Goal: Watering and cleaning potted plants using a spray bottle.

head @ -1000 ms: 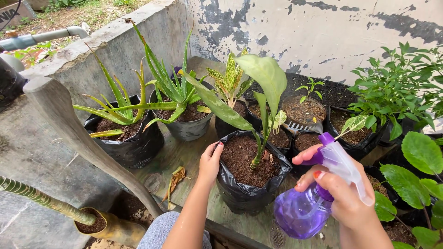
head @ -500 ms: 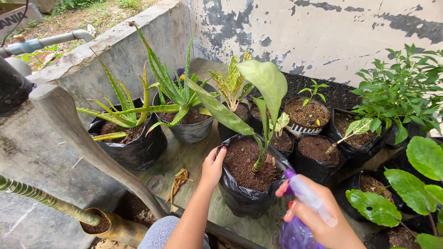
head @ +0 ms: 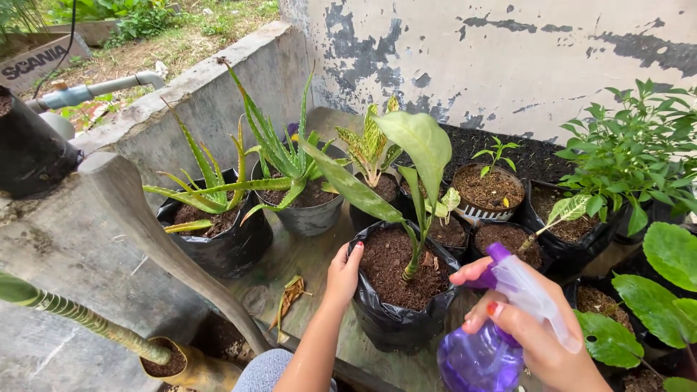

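My left hand (head: 343, 274) grips the left rim of a black plastic grow bag (head: 396, 319) filled with soil. A broad-leaved green plant (head: 414, 156) rises from the bag's middle. My right hand (head: 534, 327) holds a purple spray bottle (head: 483, 356) with a clear trigger head, its purple nozzle pointing left toward the plant's stem just above the soil. The bottle sits at the bag's right side, close to its rim.
Two aloe plants stand in a black bag (head: 218, 243) and a grey pot (head: 308, 214) at the left. Several more potted plants crowd the back and right. A wooden handle (head: 167, 250) leans at the left. A concrete ledge (head: 181, 94) and a peeling wall (head: 494, 58) bound the spot.
My right hand with the spray bottle dipped low, then rose again and moved left, closer to the plant's stem. My left hand has stayed on the bag's rim.
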